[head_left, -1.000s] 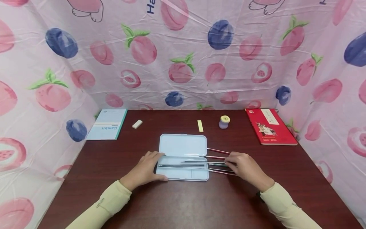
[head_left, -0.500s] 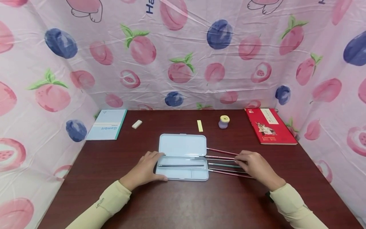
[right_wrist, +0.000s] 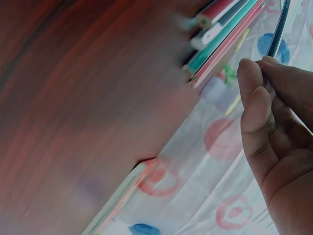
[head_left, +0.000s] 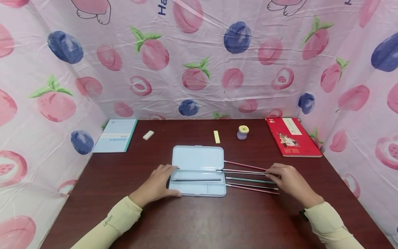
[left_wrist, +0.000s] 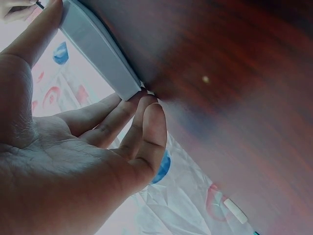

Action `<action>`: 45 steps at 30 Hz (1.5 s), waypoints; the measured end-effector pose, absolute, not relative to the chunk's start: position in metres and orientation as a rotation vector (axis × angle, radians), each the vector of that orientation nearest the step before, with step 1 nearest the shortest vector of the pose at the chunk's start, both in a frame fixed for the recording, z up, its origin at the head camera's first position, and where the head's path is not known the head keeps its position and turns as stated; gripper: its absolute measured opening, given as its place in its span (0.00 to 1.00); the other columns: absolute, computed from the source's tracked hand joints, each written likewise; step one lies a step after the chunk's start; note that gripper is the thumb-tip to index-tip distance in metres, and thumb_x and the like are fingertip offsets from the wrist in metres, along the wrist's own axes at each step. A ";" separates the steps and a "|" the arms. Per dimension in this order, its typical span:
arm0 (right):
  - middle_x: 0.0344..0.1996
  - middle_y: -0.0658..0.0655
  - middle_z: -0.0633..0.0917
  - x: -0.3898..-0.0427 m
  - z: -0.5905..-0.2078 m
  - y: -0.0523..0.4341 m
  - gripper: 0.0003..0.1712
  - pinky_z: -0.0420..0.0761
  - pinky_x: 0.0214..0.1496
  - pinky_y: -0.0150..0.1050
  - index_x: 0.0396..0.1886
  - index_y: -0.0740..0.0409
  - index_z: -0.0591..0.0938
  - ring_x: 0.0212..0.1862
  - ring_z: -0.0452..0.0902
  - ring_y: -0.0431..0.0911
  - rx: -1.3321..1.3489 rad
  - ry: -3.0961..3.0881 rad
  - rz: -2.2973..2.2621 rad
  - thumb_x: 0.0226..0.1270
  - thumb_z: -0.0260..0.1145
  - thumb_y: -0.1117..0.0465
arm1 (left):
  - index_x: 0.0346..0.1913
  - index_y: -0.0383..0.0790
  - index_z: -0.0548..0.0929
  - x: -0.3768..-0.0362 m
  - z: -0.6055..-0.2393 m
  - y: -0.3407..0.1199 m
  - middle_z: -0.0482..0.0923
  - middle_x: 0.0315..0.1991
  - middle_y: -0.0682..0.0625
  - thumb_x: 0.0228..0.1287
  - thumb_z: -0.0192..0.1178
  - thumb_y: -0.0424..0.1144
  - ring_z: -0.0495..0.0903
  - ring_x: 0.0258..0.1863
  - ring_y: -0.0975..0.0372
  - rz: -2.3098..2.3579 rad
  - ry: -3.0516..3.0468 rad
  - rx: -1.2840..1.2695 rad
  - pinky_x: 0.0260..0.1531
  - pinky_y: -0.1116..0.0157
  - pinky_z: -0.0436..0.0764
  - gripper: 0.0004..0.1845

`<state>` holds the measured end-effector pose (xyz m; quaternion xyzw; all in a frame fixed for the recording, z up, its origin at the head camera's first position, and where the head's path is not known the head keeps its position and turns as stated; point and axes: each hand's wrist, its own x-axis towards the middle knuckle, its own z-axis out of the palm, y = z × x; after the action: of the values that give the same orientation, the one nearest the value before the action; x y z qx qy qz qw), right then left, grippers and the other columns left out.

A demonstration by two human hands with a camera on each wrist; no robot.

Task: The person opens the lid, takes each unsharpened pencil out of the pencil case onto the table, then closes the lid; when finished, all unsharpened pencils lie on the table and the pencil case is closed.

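Note:
A white hinged pencil case [head_left: 198,157] lies open on the table, its lid folded back. My left hand [head_left: 158,183] grips its left end, thumb at the front edge and fingers by the hinge side; the left wrist view shows fingertips right at the case's corner [left_wrist: 100,54]. One dark pencil [head_left: 197,180] lies inside. My right hand [head_left: 289,178] pinches the right end of another dark pencil [right_wrist: 279,34] between thumb and fingertips. Beside the case lie a green pencil [head_left: 250,180], a greyish pencil [head_left: 258,187] and several red pencils [head_left: 244,165], pointing rightward.
Along the back stand a notebook [head_left: 115,135], a white eraser [head_left: 148,135], a yellow strip [head_left: 216,137] and a small yellow and purple object [head_left: 243,132]. A red book [head_left: 292,137] lies at the back right. Fruit-printed cloth [head_left: 199,58] walls the table's back and sides.
My right hand has moved to the right, drawing the dark pencil from over the case out beside the red ones. The left hand and the case have stayed in place.

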<state>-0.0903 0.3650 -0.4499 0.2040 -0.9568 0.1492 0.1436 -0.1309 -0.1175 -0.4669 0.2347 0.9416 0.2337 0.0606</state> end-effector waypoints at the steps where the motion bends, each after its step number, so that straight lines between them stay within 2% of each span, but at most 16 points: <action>1: 0.32 0.43 0.89 -0.090 -0.450 0.367 0.17 0.88 0.38 0.36 0.41 0.54 0.95 0.33 0.80 0.32 0.589 -2.750 0.432 0.49 0.86 0.69 | 0.75 0.39 0.74 -0.131 -0.466 -0.118 0.78 0.69 0.41 0.49 0.84 0.59 0.74 0.68 0.47 0.708 2.849 0.709 0.72 0.40 0.71 0.53; 7: 0.31 0.42 0.89 -0.090 -0.453 0.380 0.16 0.83 0.35 0.30 0.37 0.54 0.94 0.32 0.79 0.29 0.567 -2.696 0.455 0.48 0.86 0.70 | 0.75 0.39 0.74 -0.130 -0.467 -0.118 0.79 0.68 0.41 0.48 0.85 0.58 0.74 0.66 0.47 0.704 2.858 0.721 0.71 0.40 0.72 0.53; 11: 0.31 0.42 0.89 -0.089 -0.452 0.387 0.16 0.84 0.36 0.31 0.37 0.53 0.94 0.32 0.80 0.30 0.554 -2.692 0.442 0.47 0.86 0.70 | 0.75 0.39 0.74 -0.131 -0.467 -0.119 0.79 0.68 0.41 0.49 0.84 0.59 0.74 0.67 0.48 0.698 2.853 0.721 0.71 0.41 0.72 0.53; 17: 0.31 0.44 0.90 -0.089 -0.449 0.394 0.16 0.86 0.36 0.35 0.38 0.53 0.94 0.32 0.80 0.33 0.518 -2.722 0.409 0.48 0.86 0.69 | 0.75 0.39 0.74 -0.131 -0.466 -0.119 0.78 0.69 0.42 0.49 0.84 0.60 0.74 0.67 0.48 0.707 2.848 0.712 0.72 0.40 0.72 0.53; 24: 0.33 0.51 0.91 -0.099 -0.447 0.395 0.15 0.87 0.38 0.40 0.42 0.58 0.94 0.34 0.83 0.42 0.375 -2.801 0.440 0.53 0.85 0.66 | 0.75 0.39 0.74 -0.131 -0.467 -0.119 0.79 0.68 0.42 0.48 0.84 0.60 0.74 0.68 0.47 0.704 2.853 0.722 0.71 0.40 0.72 0.54; 33: 0.34 0.56 0.92 -0.120 -0.449 0.392 0.14 0.89 0.44 0.54 0.44 0.61 0.93 0.36 0.87 0.49 0.335 -2.849 0.439 0.57 0.83 0.66 | 0.75 0.38 0.74 -0.131 -0.466 -0.117 0.79 0.68 0.41 0.48 0.84 0.60 0.74 0.68 0.46 0.707 2.848 0.718 0.71 0.40 0.71 0.54; 45: 0.34 0.57 0.92 -0.133 -0.453 0.387 0.12 0.89 0.48 0.57 0.42 0.62 0.93 0.37 0.88 0.52 0.310 -2.934 0.442 0.59 0.82 0.65 | 0.75 0.39 0.74 -0.132 -0.469 -0.118 0.78 0.69 0.41 0.48 0.84 0.60 0.73 0.69 0.46 0.711 2.845 0.717 0.72 0.40 0.71 0.54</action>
<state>-0.1328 0.3872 -0.4531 0.1036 -0.9804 0.1476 0.0790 -0.1322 -0.1184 -0.4688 0.2371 0.9406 0.2352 0.0611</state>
